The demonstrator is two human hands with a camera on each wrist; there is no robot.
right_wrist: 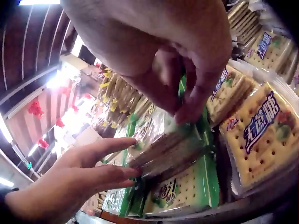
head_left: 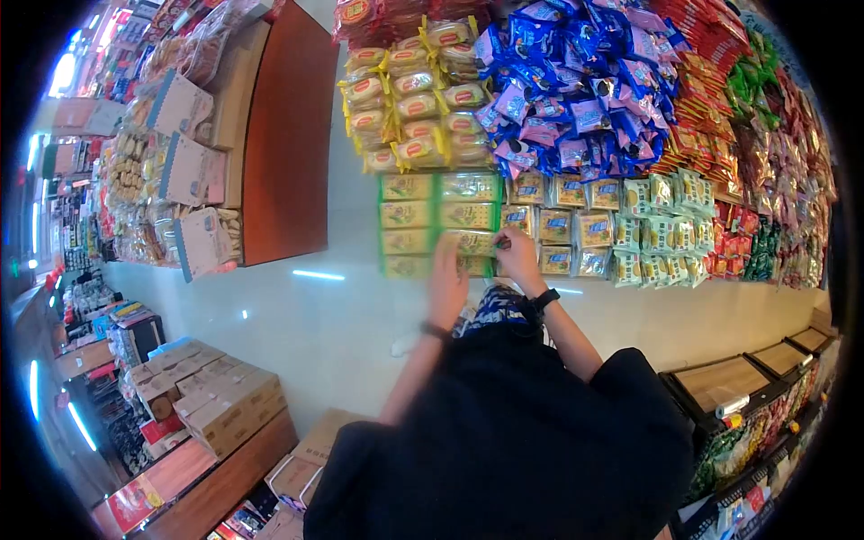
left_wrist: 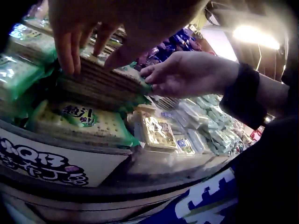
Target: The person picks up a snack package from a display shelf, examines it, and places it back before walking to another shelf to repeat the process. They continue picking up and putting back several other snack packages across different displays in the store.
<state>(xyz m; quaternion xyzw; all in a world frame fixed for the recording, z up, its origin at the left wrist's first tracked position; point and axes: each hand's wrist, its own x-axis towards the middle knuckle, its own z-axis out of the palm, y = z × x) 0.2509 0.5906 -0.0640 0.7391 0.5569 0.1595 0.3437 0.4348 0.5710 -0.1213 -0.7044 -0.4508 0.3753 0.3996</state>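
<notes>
A cracker pack (right_wrist: 161, 140) with green edging lies tilted on top of similar packs, its many thin crackers showing from the side in the left wrist view. My right hand (head_left: 519, 259) pinches the green wrapper at one end of it between thumb and fingers. At the opposite end is my left hand (right_wrist: 70, 175), its fingers spread and nearly straight, fingertips right at the pack's side. From above, the left hand (left_wrist: 121, 28) partly covers the pack. Below lies another green-edged pack (right_wrist: 182, 191) with printed characters.
Clear-wrapped cracker packs (head_left: 555, 227) adjoin on the right, then pale green packets (head_left: 661, 229). Behind are yellow-ended bread packs (head_left: 416, 106) and a heap of blue packets (head_left: 576, 90). A signboard (left_wrist: 60, 161) fronts the display. Cardboard boxes (head_left: 225, 405) stand at lower left.
</notes>
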